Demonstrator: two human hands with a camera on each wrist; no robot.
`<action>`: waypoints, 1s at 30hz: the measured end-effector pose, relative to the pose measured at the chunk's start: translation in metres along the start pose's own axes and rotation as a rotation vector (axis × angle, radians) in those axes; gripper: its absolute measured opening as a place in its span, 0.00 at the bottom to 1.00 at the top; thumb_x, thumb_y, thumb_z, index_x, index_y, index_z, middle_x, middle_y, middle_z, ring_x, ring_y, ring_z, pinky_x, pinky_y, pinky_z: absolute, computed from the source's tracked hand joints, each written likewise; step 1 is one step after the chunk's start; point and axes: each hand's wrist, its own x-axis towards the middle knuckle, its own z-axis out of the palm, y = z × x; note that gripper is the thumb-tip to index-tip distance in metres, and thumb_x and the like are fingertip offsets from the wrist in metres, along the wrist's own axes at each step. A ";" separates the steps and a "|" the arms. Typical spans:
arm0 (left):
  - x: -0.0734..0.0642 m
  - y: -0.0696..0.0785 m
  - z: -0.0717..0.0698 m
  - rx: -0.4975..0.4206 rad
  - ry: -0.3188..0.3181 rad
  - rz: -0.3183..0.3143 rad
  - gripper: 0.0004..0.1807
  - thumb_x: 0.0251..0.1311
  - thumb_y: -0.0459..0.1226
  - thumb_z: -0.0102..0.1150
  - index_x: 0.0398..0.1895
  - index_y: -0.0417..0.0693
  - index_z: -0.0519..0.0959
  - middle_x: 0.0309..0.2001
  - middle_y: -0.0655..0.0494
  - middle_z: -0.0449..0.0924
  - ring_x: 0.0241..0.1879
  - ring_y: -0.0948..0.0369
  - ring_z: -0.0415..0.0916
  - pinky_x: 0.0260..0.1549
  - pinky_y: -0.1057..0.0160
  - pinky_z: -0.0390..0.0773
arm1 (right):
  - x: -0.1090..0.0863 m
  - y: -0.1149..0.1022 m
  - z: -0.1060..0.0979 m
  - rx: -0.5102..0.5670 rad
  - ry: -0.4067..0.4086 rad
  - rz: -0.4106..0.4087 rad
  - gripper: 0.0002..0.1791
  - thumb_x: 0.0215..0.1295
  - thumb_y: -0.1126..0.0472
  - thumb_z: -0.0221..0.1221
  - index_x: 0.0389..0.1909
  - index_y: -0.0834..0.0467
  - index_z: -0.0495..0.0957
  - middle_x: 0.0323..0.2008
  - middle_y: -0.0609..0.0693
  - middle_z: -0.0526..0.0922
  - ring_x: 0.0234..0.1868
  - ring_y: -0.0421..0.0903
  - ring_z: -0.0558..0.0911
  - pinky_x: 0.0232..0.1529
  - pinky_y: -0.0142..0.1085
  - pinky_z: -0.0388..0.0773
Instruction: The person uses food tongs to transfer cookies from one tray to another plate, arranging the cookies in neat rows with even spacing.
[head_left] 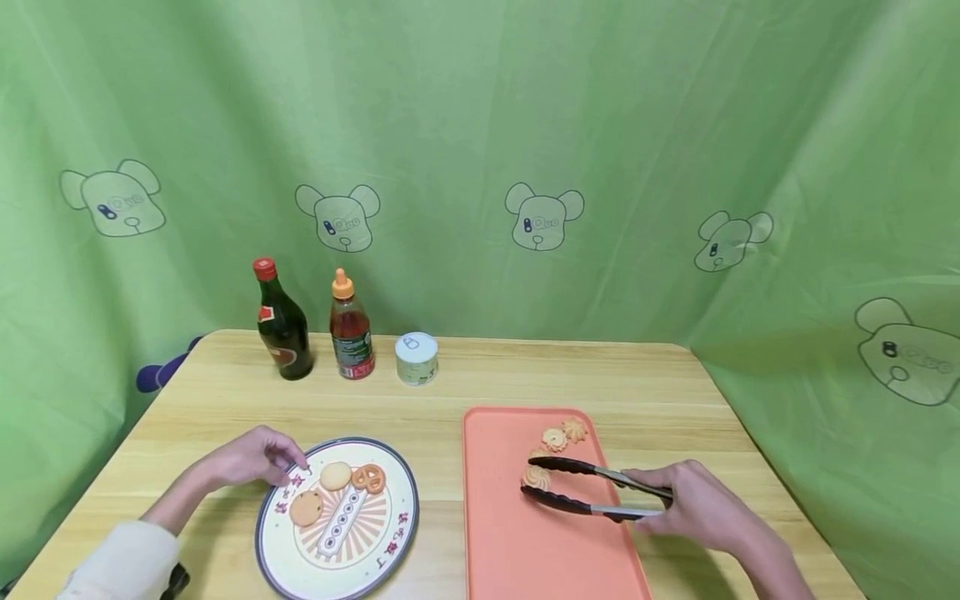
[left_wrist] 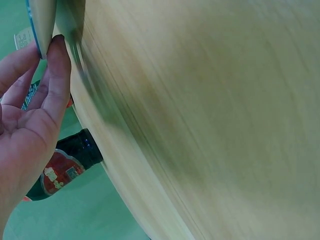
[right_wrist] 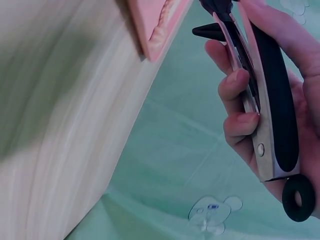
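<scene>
My left hand (head_left: pixel 253 458) pinches the left rim of a round plate (head_left: pixel 288 567); the left wrist view shows thumb and fingertips at the plate's edge (left_wrist: pixel 44 25). On that plate lie a pretzel-shaped cookie (head_left: pixel 369 478), a plain round cookie (head_left: pixel 335 476) and a speckled round cookie (head_left: pixel 306 507). My right hand (head_left: pixel 697 504) grips black-tipped metal tongs (head_left: pixel 592 508), its fingers curled round the handle (right_wrist: pixel 275 100). The tongs' spread tips stand either side of a swirled butter cookie (head_left: pixel 536 477) on the pink tray (head_left: pixel 540 550). Another cookie is partly hidden behind the upper tip.
Two more butter cookies (head_left: pixel 555 439) lie at the tray's far right corner. Along the back of the wooden table (head_left: pixel 600 375) stand a dark bottle (head_left: pixel 285 333), a sauce bottle (head_left: pixel 351 337) and a can (head_left: pixel 416 360). Green curtains (head_left: pixel 450 125) surround the table.
</scene>
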 end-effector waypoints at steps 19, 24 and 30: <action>0.000 0.003 0.000 0.009 0.012 -0.018 0.16 0.42 0.26 0.64 0.39 0.35 0.81 0.35 0.46 0.82 0.33 0.57 0.75 0.30 0.66 0.78 | 0.077 -0.056 0.019 -0.001 -0.043 -0.119 0.30 0.45 0.57 0.71 0.53 0.58 0.79 0.23 0.48 0.82 0.13 0.32 0.51 0.14 0.24 0.54; 0.000 0.003 0.000 0.001 0.008 -0.015 0.16 0.42 0.25 0.64 0.40 0.34 0.81 0.35 0.46 0.82 0.33 0.56 0.75 0.29 0.66 0.79 | 0.097 -0.076 0.026 -0.020 -0.041 -0.171 0.29 0.45 0.55 0.71 0.52 0.55 0.80 0.21 0.44 0.81 0.14 0.32 0.54 0.15 0.24 0.54; -0.001 0.003 -0.001 0.006 0.004 -0.013 0.16 0.42 0.26 0.64 0.39 0.35 0.81 0.36 0.46 0.82 0.34 0.56 0.75 0.30 0.66 0.79 | 0.116 -0.098 0.040 0.013 -0.090 -0.211 0.29 0.46 0.53 0.71 0.53 0.53 0.80 0.32 0.47 0.86 0.14 0.33 0.53 0.16 0.24 0.55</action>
